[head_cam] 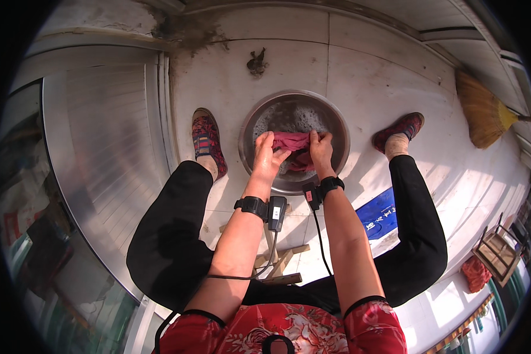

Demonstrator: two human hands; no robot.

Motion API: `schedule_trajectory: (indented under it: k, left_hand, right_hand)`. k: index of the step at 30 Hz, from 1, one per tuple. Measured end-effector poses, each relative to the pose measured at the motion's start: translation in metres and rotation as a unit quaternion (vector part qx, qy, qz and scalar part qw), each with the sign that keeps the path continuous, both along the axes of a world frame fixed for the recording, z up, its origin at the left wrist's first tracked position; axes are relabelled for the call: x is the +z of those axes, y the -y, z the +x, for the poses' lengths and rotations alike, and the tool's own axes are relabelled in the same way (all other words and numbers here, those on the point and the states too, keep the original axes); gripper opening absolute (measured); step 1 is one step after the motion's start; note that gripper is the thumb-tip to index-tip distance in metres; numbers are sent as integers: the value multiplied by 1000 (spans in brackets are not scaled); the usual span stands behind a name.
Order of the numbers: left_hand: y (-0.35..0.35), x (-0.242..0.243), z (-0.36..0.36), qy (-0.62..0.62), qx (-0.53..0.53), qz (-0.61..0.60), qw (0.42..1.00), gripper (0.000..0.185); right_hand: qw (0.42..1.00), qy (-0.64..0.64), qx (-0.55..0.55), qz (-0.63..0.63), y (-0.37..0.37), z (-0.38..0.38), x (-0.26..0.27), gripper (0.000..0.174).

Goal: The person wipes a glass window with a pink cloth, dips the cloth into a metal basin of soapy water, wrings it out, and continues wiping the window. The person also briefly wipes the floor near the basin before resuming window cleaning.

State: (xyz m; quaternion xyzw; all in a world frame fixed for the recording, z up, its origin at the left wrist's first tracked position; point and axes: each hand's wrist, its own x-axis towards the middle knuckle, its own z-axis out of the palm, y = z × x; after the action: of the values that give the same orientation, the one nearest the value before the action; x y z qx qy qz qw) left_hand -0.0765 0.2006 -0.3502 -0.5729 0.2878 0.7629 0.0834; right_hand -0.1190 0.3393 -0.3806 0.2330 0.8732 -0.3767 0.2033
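A round stainless steel basin [341, 146] stands on the floor between my feet, with sudsy, greyish water [287, 115] in it. Over the water I hold a wet, dark pink cloth [291, 140] stretched between both hands. My left hand [267, 155] grips its left end, with the fingers partly spread. At the other end, my right hand [321, 149] pinches the cloth between thumb and fingers. A lower part of the cloth hangs down to the suds, and how much lies under the water is hidden.
A metal-framed door [110, 132] is on the left. Beyond the basin lies a small dark clump [257, 64]. A straw broom [484, 110] leans at the right wall. Nearer are a blue printed sheet [378, 214], a wooden stool [498, 252] and a red bag [475, 273]. Wooden slats [283, 263] show beneath me.
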Motion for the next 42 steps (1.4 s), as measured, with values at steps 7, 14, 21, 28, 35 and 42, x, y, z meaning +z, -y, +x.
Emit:
schedule_trajectory:
  k: [7, 14, 21, 28, 35, 42]
  left_hand:
    - [9, -4, 8, 32, -50, 13, 998, 59]
    - [8, -5, 5, -100, -6, 61, 993, 61]
    - [10, 25, 3, -156, -65, 26, 985, 36]
    - [-4, 23, 1, -59, 7, 117, 991, 22]
    - [-22, 5, -5, -106, -44, 52, 992, 32]
    - [6, 5, 11, 55, -60, -62, 995, 59]
  right_hand:
    - [973, 34, 222, 45, -3, 25, -4, 41]
    - [905, 148, 158, -366, 20, 21, 67, 39]
    - [911, 7, 241, -334, 46, 21, 101, 22]
    - [958, -91, 251, -100, 53, 11, 86, 29]
    - [985, -32, 161, -45, 18, 0, 17, 33]
    - [987, 43, -14, -155, -24, 15, -16, 39]
